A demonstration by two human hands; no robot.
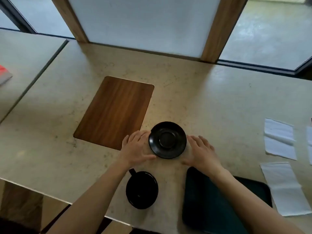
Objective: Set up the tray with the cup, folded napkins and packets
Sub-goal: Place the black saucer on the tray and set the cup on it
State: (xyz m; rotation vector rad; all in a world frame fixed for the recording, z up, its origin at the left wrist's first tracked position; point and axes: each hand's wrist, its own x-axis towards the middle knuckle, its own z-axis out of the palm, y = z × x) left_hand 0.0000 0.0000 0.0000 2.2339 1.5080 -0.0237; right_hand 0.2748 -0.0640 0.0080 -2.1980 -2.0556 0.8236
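A black saucer [167, 140] lies on the beige table between my two hands. My left hand [136, 148] rests flat at its left rim, fingers straight, thumb near the lower edge. My right hand [201, 152] lies flat at its right rim, fingers spread. A black cup [141, 190] with its handle pointing up-left stands near the table's front edge, under my left forearm. A dark tray [207, 208] lies at the front right, partly covered by my right forearm. White napkins [279, 138] [285, 188] lie unfolded at the right.
A wooden placemat [114, 112] lies to the left of the saucer. A second table [25, 53] joins at the left with a red and grey object [4, 74] on it. Wooden posts and a window panel stand along the far edge.
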